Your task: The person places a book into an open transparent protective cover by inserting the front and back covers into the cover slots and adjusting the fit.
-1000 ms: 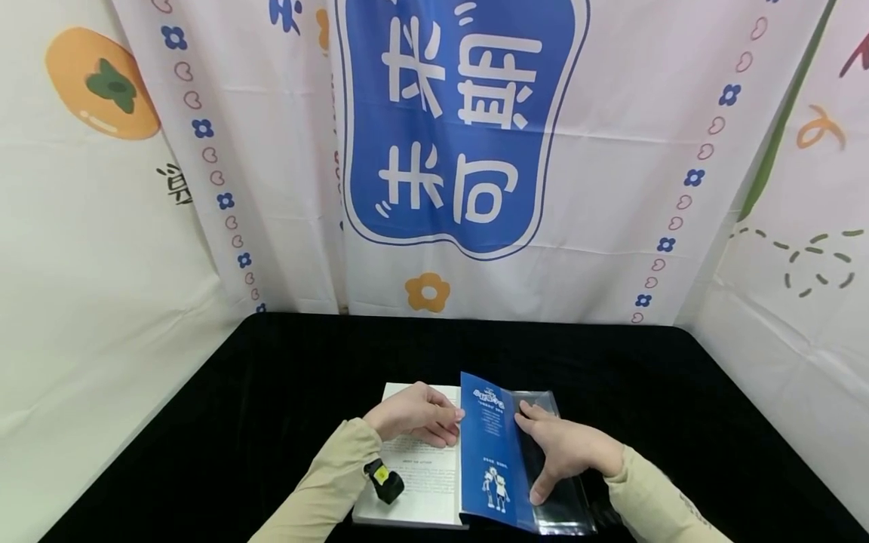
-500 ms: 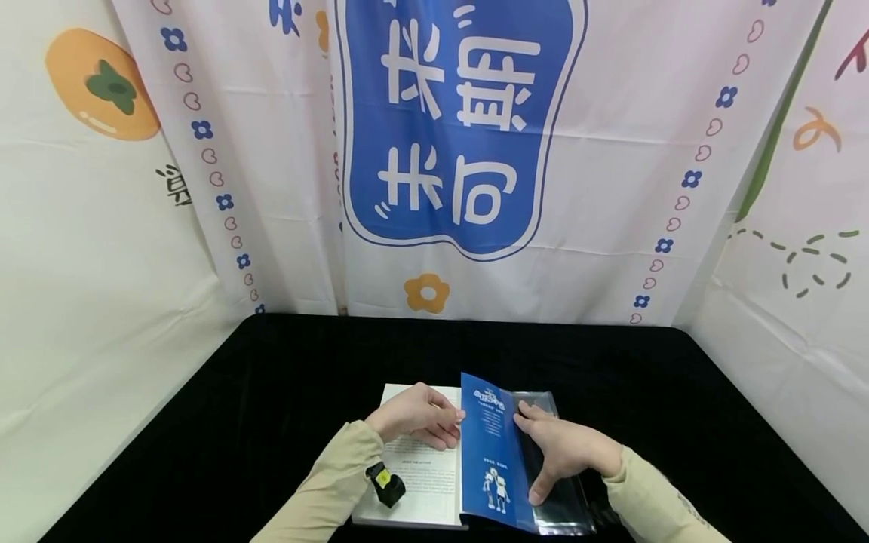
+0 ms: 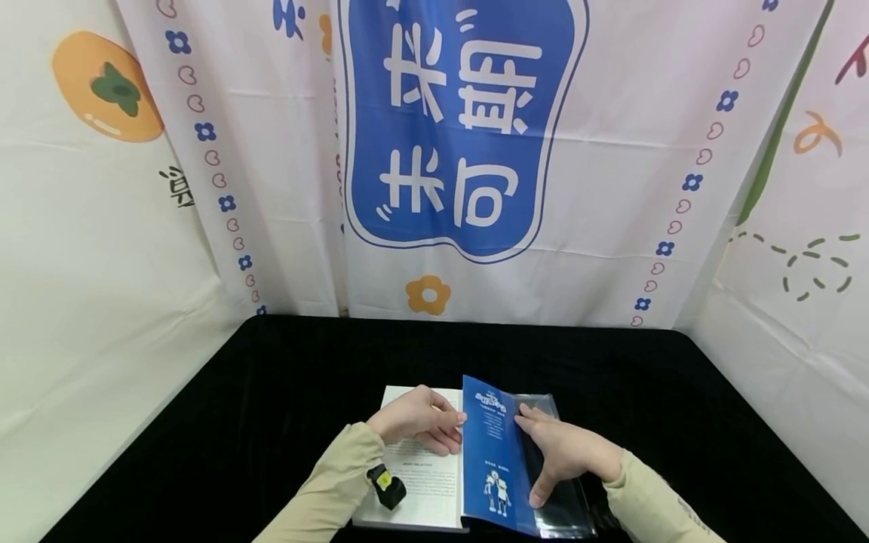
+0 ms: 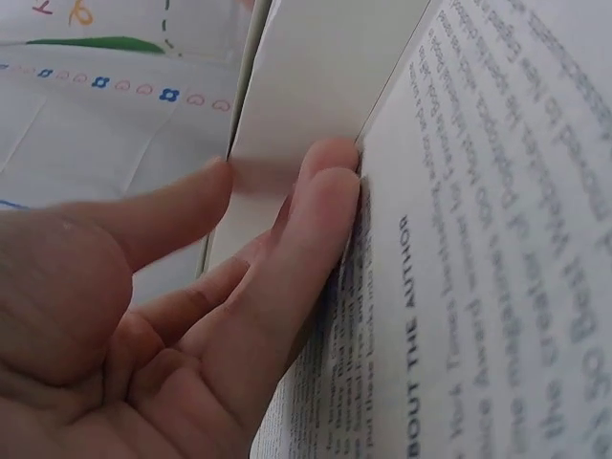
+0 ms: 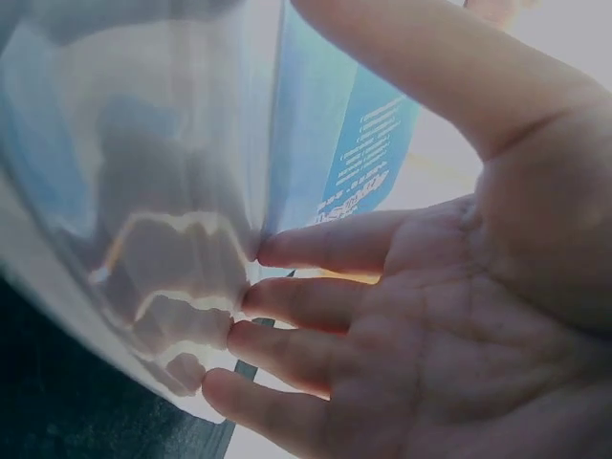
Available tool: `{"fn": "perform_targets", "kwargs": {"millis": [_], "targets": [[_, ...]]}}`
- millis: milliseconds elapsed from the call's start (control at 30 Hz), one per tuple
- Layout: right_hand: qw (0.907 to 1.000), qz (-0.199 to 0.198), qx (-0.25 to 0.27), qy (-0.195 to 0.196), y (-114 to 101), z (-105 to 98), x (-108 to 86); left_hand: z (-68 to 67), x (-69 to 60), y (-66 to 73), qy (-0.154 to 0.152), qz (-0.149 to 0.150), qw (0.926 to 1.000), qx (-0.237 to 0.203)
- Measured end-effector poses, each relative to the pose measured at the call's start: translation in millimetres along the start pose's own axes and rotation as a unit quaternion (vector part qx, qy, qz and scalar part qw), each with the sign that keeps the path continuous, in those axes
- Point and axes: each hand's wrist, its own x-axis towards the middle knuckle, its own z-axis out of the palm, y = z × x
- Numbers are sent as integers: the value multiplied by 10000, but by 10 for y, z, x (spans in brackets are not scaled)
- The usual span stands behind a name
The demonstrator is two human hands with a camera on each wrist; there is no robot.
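Note:
An open book (image 3: 424,494) lies on the black table, its left page printed with text. A blue cover flap (image 3: 492,445) stands partly raised along the book's right side. My left hand (image 3: 421,421) is over the page; its thumb tip touches the flap's edge. In the left wrist view, the fingers (image 4: 330,206) lie nearly straight against the flap's white inner side, near the crease. My right hand (image 3: 566,449) rests with spread fingers on a clear plastic book cover (image 3: 566,520), right of the flap. Its straight fingertips (image 5: 277,251) touch the plastic in the right wrist view.
Black cloth covers the table (image 3: 305,369) around the book. Printed white curtains (image 3: 611,188) hang behind and along both sides. A black strap with a yellow-green mark (image 3: 387,486) sits at the left wrist, above the page.

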Motion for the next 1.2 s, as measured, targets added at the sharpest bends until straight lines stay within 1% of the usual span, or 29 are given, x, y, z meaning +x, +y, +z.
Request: {"fn": "perform_targets", "kwargs": {"millis": [133, 233, 433, 767, 1033, 1200], "targets": [[10000, 13, 35, 66, 1, 0, -10, -45, -7, -12, -323, -11, 9993, -202], [10000, -15, 37, 57, 11, -10, -14, -58, -11, -8, -412, -24, 9987, -298], [9999, -54, 79, 51, 24, -23, -3, -44, -4, 6, -365, -54, 9988, -308], [9999, -77, 108, 42, 11, -9, -4, 5, -7, -3, -136, -87, 9997, -194], [9998, -118, 109, 81, 4, 17, -3, 31, -17, -19, -99, -133, 9998, -146], [9998, -101, 64, 148, -5, 7, 3, 35, -18, 3, -54, -123, 9998, -122]]}}
